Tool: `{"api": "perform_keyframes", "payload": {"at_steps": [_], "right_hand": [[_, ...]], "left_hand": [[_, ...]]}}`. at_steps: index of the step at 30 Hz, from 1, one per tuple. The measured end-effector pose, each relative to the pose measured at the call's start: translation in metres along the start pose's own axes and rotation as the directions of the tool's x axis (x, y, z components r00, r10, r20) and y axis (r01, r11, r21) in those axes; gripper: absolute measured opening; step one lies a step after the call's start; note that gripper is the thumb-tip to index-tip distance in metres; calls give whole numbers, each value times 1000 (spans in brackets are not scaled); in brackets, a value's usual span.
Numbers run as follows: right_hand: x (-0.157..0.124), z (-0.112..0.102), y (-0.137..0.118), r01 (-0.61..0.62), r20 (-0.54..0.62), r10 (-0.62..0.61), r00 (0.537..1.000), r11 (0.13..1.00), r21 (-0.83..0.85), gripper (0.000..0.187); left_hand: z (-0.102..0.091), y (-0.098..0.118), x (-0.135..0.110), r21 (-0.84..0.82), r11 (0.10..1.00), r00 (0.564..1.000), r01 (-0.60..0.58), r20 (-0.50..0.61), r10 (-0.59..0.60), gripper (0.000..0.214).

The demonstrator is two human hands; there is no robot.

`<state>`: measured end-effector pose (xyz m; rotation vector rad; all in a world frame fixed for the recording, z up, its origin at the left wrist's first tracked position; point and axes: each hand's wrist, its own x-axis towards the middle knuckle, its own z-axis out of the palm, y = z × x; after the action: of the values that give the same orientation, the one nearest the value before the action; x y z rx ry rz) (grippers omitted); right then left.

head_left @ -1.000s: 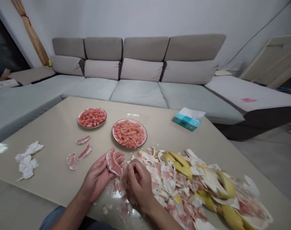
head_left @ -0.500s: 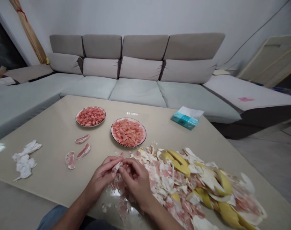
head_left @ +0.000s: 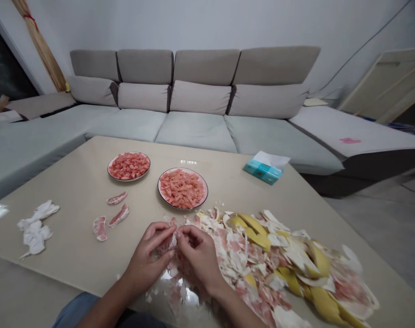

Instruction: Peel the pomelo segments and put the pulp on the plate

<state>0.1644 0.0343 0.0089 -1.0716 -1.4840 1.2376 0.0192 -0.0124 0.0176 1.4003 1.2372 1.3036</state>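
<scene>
Between my hands, above the front of the table, is a pink pomelo segment (head_left: pixel 167 245) with whitish membrane on it. My left hand (head_left: pixel 149 257) grips the segment between thumb and fingers. My right hand (head_left: pixel 198 255) pinches at the segment's right end, its other fingers curled in. Just beyond my hands stands a black-rimmed plate (head_left: pixel 204 200) heaped with pink pomelo pulp (head_left: pixel 183 187). A second plate (head_left: pixel 125 179) with redder pulp (head_left: pixel 129 165) is farther left. Pomelo segments (head_left: pixel 119 215) in their membrane lie on the table left of my hands.
A wide heap of white pith scraps (head_left: pixel 235 259) and yellow pomelo peel (head_left: pixel 253 230) spreads over the table's right side. A blue tissue pack (head_left: pixel 264 171) sits at the back right, crumpled tissues (head_left: pixel 37 230) at the left. Behind the table (head_left: pixel 74 182) stands a grey sofa (head_left: pixel 194 125).
My left fingers have opened out somewhat around the segment, showing more of its pink side. My right hand has shifted slightly right and up. The plates and peel heap look unchanged.
</scene>
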Motion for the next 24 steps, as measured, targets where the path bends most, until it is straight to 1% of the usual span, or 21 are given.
{"api": "perform_keyframes", "payload": {"at_steps": [3,7,10,13,15,18,21,24], "right_hand": [[2,0,-3,-44,11,44,999,994,97,20],[4,0,-5,-81,32,76,997,980,181,24],[3,0,-3,-113,61,101,993,965,238,27],[1,1,1,-169,116,138,984,929,330,31],[0,2,4,-226,146,183,972,896,383,33],[0,4,7,-291,166,243,956,863,412,37],[1,4,10,-309,180,256,950,857,411,40],[1,3,13,-296,175,245,954,868,398,41]], "left_hand": [[-1,0,1,-154,986,998,67,10,-66,37],[-4,1,2,-339,919,978,202,31,-204,32],[-5,0,1,-486,824,951,291,52,-305,32],[-5,-1,1,-598,713,911,366,75,-405,32],[-5,-2,2,-644,666,901,378,92,-423,31],[-5,-5,3,-716,606,911,347,105,-398,28],[-5,-6,3,-753,563,910,342,117,-397,25],[-6,-7,3,-783,518,903,344,123,-412,23]]}}
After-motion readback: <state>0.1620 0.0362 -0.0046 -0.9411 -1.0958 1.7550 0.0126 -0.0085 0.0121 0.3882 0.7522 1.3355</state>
